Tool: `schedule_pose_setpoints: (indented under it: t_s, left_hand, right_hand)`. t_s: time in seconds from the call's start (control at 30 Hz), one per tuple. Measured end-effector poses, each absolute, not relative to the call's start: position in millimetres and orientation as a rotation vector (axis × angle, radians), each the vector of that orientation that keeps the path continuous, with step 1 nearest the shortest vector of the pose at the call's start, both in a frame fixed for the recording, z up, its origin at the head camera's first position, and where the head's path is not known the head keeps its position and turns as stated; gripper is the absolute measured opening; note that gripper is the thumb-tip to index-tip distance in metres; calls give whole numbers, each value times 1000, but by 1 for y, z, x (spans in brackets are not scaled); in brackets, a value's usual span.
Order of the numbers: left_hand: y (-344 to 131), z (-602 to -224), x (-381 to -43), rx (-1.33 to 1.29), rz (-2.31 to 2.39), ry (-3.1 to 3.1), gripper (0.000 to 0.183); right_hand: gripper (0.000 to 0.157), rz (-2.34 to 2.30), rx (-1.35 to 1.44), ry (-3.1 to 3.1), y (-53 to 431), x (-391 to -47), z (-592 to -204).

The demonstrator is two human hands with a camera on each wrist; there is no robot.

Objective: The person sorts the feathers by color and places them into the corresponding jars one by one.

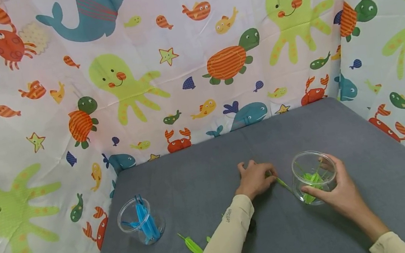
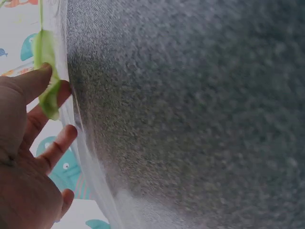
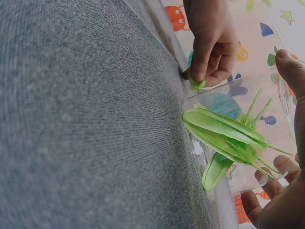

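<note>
My left hand pinches a green feather between thumb and forefinger, low over the table. The feather's thin shaft points toward a clear plastic cup on the right. My right hand grips that cup from its right side, thumb across the near wall and fingers behind. Several green feathers stand inside it, shafts toward the rim. In the right wrist view, the left hand's fingers are beside the cup's wall, near its base, with only a bit of the pinched feather showing.
On the left stands another clear cup holding several blue feathers. Green feathers lie on the grey table, partly hidden by the left sleeve. A curtain printed with sea animals rises behind the table and along both sides.
</note>
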State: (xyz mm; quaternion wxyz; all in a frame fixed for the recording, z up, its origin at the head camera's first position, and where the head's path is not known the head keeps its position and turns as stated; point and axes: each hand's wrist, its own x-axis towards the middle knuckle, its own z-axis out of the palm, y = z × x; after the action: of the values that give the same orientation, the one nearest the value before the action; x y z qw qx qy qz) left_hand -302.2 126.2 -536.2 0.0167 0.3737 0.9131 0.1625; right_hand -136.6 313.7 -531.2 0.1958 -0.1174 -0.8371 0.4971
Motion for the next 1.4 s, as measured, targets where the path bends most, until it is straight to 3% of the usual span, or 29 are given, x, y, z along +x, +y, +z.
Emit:
schedule_pose_setpoints:
  t_s: [0.8,1.4]
  left_hand:
    - [133,-518,-299,945,1246,2768,4]
    - [152,-481,-282,1058,1513,2588,5]
  right_hand:
    - [118,1382,-326,-2341,314,-137,-531]
    - [117,1390,-319,-2343,314,-138,-532]
